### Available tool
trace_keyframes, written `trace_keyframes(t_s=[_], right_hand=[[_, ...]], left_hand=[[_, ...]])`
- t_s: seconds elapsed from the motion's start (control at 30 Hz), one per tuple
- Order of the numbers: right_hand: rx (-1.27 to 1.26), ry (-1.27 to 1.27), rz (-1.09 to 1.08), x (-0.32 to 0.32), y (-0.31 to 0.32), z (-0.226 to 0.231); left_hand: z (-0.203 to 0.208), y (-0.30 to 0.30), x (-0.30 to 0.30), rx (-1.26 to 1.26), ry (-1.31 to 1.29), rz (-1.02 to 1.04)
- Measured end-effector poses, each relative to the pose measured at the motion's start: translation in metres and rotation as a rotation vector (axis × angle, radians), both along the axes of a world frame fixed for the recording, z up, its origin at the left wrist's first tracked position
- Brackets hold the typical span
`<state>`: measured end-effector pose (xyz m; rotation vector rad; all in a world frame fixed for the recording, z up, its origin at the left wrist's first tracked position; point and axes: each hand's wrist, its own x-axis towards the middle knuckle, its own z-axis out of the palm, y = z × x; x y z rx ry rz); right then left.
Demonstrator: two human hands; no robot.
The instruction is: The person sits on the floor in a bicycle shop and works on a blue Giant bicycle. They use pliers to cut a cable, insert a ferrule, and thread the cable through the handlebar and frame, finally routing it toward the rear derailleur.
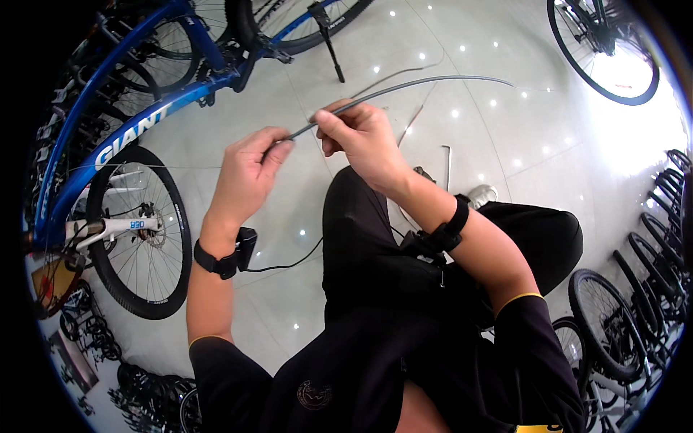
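Grey, thin and smooth, the long flexible cable housing runs in a shallow arc from between both hands out to the right, above the glossy white tiled floor. The left hand pinches its near end between thumb and fingers — the right hand pinches it just beside, a little further along. A blue-framed bicycle stands to the left, near a small bent metal key on the floor.
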<state>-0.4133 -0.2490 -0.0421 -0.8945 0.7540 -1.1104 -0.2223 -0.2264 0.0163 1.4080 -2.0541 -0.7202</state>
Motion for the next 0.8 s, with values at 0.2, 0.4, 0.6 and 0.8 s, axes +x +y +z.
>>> trace_keyframes(t_s=[0.2,0.4,0.6,0.8], right_hand=[[0.081,-0.219,-0.131,-0.049,-0.041,-0.015],[0.179,-0.106,-0.006,-0.029,-0.039,-0.021],[0.204,-0.191,-0.09,-0.07,-0.081,-0.063],[0.271,-0.112,0.109,-0.054,-0.085,-0.071]], left_hand=[[-0.014,-0.007,0.031,0.03,-0.107,0.019],[-0.034,-0.022,0.017,0.005,-0.204,0.059],[-0.052,-0.036,0.051,0.123,-0.266,0.06],[-0.071,-0.056,0.013,0.161,-0.178,0.013]])
